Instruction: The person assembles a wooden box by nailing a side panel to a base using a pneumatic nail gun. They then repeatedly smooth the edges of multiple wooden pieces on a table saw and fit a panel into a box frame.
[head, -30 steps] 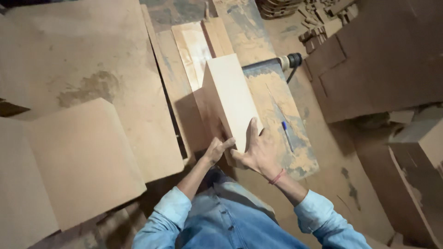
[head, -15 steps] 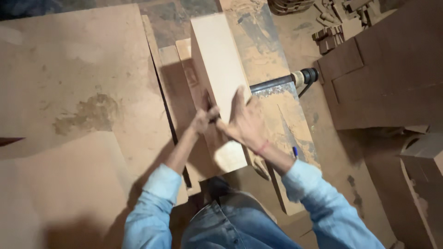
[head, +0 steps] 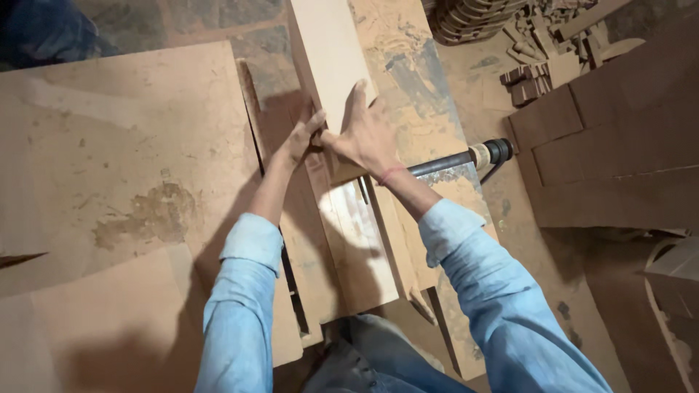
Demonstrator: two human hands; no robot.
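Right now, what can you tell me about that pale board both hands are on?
The pale board is a long, smooth, light tan panel, seemingly pressed wood, running up out of the picture. Its near end rests over darker boards on the workbench. The left hand grips its left edge near the corner; the right hand lies flat on its face, fingers spread.

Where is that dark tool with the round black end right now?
In the head view, the tool lies right of centre on the workbench, just beyond the right hand that presses the pale board.

Pale, matt, smooth fibreboard box panel (head: 331, 65); dusty brown boards (head: 124, 145), stained and rough; dark metal rod (head: 451, 160); soft blue denim sleeves (head: 502, 291).
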